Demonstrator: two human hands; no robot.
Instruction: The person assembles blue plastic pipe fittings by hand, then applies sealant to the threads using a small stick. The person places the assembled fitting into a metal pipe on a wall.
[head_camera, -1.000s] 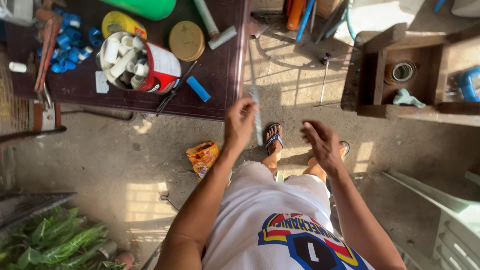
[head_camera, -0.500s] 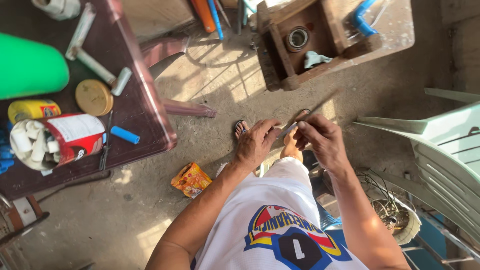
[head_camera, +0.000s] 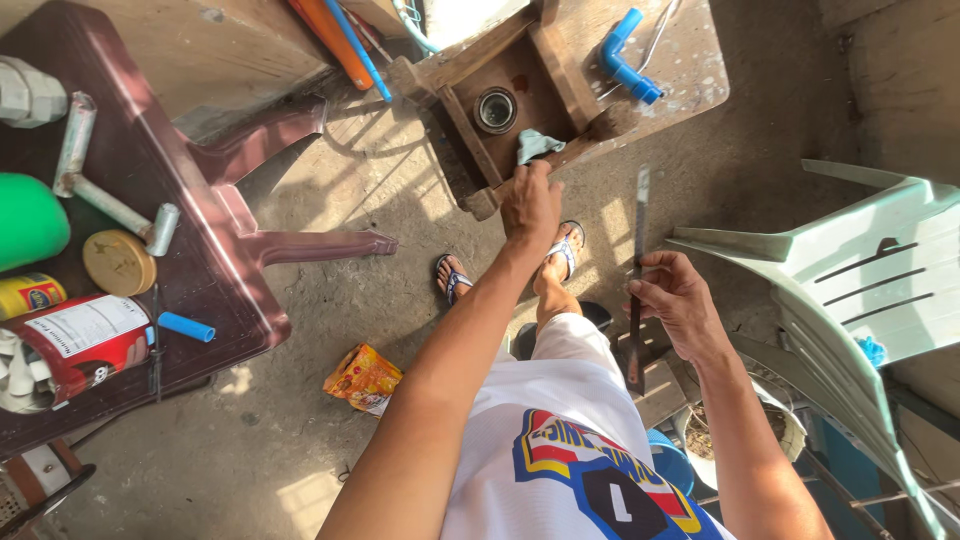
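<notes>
Rough concrete floor (head_camera: 330, 200) is lying under you, sunlit in patches, and you are standing on it in sandals, looking straight down.

Your right hand (head_camera: 678, 302) is gripping a long, thin metal blade (head_camera: 638, 262), fingers curled closed around its lower middle. The blade's long axis is running almost straight from six to twelve o'clock: its free tip is pointing up toward twelve, and its lower end is hanging below your fist toward six. It is sitting just to the three o'clock side of your feet, near the arm of the pale green plastic chair (head_camera: 870, 270).

Your left hand (head_camera: 531, 200) is reaching out toward twelve o'clock, resting on the near corner of the upturned wooden box (head_camera: 560, 80). Its fingers are bent down over the box edge; you cannot tell whether they are pinching anything. A crumpled pale green rag (head_camera: 536, 144) is lying inside the box just past those fingertips, and a round metal ring (head_camera: 495, 110) is sitting deeper in, toward eleven. A blue pipe elbow (head_camera: 625, 55) is lying on the box's far board at one o'clock.

So the blade is lying at four o'clock from your left hand, apart from it, and your left hand is far nearer the box.

Off at nine o'clock, a dark red plastic table (head_camera: 215, 230) is carrying a red can (head_camera: 85, 340), a short blue tube (head_camera: 186, 326) and a round yellow lid (head_camera: 118, 262). An orange snack wrapper (head_camera: 362, 378) is lying on the floor at seven.
</notes>
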